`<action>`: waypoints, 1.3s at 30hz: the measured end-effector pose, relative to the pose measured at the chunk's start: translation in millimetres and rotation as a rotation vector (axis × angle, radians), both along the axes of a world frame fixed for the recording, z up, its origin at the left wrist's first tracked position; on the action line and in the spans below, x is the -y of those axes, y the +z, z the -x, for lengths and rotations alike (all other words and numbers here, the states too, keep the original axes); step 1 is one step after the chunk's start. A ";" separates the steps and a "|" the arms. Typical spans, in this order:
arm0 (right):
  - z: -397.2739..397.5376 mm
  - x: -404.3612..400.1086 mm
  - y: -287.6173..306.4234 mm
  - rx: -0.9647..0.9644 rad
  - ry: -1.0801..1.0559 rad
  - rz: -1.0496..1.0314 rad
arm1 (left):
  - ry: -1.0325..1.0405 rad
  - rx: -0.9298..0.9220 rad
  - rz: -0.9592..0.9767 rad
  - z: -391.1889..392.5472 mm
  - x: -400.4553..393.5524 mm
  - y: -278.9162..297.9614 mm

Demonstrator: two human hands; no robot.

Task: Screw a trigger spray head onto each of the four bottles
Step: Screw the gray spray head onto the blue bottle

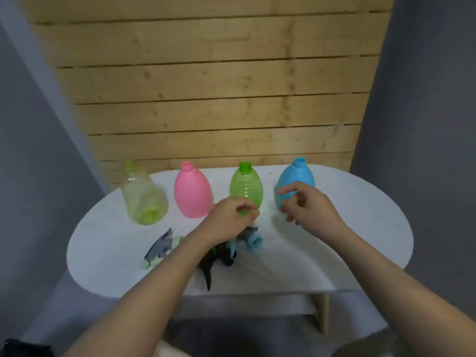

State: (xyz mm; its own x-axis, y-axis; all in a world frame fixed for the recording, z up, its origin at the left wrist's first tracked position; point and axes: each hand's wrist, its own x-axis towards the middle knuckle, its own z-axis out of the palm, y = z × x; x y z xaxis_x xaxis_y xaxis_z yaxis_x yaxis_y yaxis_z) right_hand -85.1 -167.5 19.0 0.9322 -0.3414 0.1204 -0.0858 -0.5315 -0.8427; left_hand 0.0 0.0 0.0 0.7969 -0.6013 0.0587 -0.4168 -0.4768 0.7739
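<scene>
Four uncapped bottles stand in a row at the back of the white table (334, 240): a clear pale-green bottle (143, 197), a pink bottle (192, 193), a green ribbed bottle (246, 188) and a blue bottle (296, 179). Trigger spray heads lie in front: a grey one with a pale-green collar (161, 247), a dark one (219, 256) and one with a blue collar (253, 240). My left hand (229, 217) hovers over the heads with fingers curled, just before the green bottle. My right hand (309, 204) is in front of the blue bottle, fingers loosely apart, holding nothing.
A wooden slat wall rises behind the table. Grey walls stand left and right. The table's rounded front edge is near my forearms, with a wooden leg (323, 313) under its right side.
</scene>
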 end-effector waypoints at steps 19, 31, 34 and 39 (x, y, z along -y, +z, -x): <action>-18.6 16.2 -35.4 -0.035 0.009 0.152 | -0.185 0.074 -0.352 -22.8 0.9 -32.7; -24.6 43.6 -30.4 0.116 -0.331 0.114 | 0.026 0.126 0.029 -30.7 -10.7 -18.5; -35.9 50.9 -36.9 0.101 -0.407 0.084 | 0.071 0.097 0.080 -35.2 -9.6 -20.6; -51.6 59.2 -47.6 0.028 -0.366 0.018 | 0.108 0.072 0.118 -38.1 -9.9 -22.2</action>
